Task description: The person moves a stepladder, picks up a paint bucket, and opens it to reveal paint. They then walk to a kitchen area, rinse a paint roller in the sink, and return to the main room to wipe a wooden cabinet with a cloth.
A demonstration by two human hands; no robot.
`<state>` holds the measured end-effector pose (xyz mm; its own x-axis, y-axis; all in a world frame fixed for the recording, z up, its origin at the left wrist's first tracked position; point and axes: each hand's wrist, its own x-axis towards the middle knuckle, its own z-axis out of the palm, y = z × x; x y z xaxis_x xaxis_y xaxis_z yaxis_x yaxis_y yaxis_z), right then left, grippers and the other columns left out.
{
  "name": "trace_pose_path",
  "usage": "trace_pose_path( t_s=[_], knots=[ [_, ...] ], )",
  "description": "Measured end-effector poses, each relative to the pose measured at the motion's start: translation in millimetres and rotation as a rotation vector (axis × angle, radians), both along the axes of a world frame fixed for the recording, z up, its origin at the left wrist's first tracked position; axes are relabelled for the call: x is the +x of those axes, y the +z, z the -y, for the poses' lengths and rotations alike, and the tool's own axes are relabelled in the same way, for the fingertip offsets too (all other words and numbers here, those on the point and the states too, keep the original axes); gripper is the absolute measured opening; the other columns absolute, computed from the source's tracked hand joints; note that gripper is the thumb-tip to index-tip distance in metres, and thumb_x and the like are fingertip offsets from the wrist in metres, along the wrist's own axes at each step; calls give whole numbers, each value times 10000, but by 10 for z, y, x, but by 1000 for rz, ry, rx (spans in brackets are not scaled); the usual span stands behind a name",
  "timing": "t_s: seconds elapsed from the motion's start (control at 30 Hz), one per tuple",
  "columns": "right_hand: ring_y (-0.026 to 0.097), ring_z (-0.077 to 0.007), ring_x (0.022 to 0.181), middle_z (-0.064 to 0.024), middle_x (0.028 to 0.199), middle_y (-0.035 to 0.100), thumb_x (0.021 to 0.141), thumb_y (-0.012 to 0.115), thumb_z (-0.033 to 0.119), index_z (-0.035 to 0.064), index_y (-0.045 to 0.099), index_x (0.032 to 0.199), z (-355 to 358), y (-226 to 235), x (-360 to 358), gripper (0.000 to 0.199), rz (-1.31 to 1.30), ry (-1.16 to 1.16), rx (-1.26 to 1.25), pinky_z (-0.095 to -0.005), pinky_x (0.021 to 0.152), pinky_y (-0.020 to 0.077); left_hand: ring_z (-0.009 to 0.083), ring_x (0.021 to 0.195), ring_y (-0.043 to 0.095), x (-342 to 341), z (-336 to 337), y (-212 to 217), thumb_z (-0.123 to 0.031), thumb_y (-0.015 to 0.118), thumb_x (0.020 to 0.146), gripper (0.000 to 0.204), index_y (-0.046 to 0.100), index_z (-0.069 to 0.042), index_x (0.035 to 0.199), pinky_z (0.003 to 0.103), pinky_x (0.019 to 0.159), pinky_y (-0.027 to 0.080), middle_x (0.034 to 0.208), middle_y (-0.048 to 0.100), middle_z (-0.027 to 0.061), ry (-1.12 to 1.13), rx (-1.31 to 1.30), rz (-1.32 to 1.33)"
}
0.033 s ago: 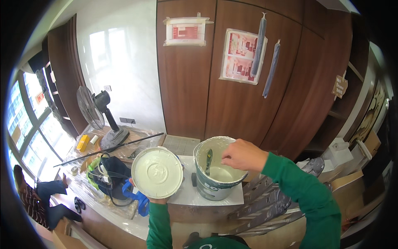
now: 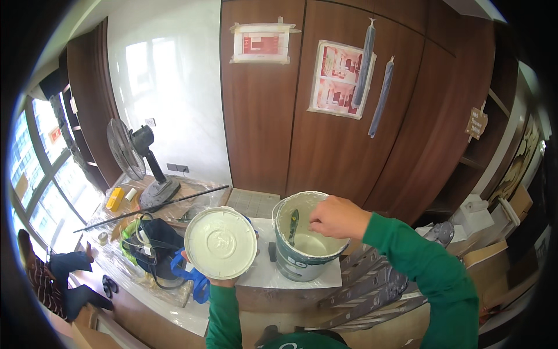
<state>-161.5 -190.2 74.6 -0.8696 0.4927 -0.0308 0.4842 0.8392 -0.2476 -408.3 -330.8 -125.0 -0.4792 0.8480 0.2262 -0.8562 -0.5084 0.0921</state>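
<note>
A round, pale paint-bucket lid (image 2: 221,243), its surface coated whitish, rests in my left hand (image 2: 223,282). The fingers of that hand wrap its rim from below and the left, mostly hidden by the lid. To its right stands an uncovered paint bucket (image 2: 302,271), its inner wall smeared with off-white paint. Inside it a green-handled paintbrush (image 2: 293,224) leans upright against the left part of the wall. My right hand (image 2: 342,216) is above the bucket's right side with fingers pinched together; whether anything is between them is hidden.
The bucket stands on a white board (image 2: 325,279). Leftward on the plastic-covered surface are a dark bag (image 2: 157,247), blue straps (image 2: 199,285), a long thin black rod (image 2: 174,202) and a fan (image 2: 160,189). A ladder (image 2: 366,285) lies right. A person (image 2: 46,279) sits far left.
My right hand has shifted very slightly left over the bucket. The lid in my left hand and the paintbrush stay practically where they were.
</note>
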Motion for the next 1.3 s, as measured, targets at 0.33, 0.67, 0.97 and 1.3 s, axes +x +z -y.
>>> trace_pose_path(
  t_s=[0.33,0.67,0.97,1.3],
  knots=[
    [724,-200,635,-135,769,724,898,608,122,-87,670,959,-206,-359,-477,227,38,-562,-685,-289,510,545,597,1324,316,-26,-159,-70,-954,507,574,1222,269,-240,1537,797,989,288,1560,303,171,-150,55,-63],
    [729,-225,647,-144,745,717,872,621,88,-86,676,930,-287,-558,-589,192,-117,-661,-711,-299,521,572,514,1339,351,-110,-234,-374,-898,511,654,1135,302,-197,1521,715,1048,303,1545,331,166,-83,61,77],
    [710,-198,586,-138,724,708,822,657,158,-83,667,804,-72,354,-322,242,-99,-562,-412,-268,522,541,439,1353,382,-77,-204,-486,-848,514,726,1058,332,-158,1507,641,1101,316,1532,357,163,-81,56,176],
    [672,-110,601,-61,711,678,804,691,47,-39,688,875,467,876,506,111,-517,-549,-408,-219,506,498,368,1326,440,-38,-213,-544,-786,417,849,915,385,-124,1479,545,1121,357,1499,411,152,-37,69,23]
  ],
)
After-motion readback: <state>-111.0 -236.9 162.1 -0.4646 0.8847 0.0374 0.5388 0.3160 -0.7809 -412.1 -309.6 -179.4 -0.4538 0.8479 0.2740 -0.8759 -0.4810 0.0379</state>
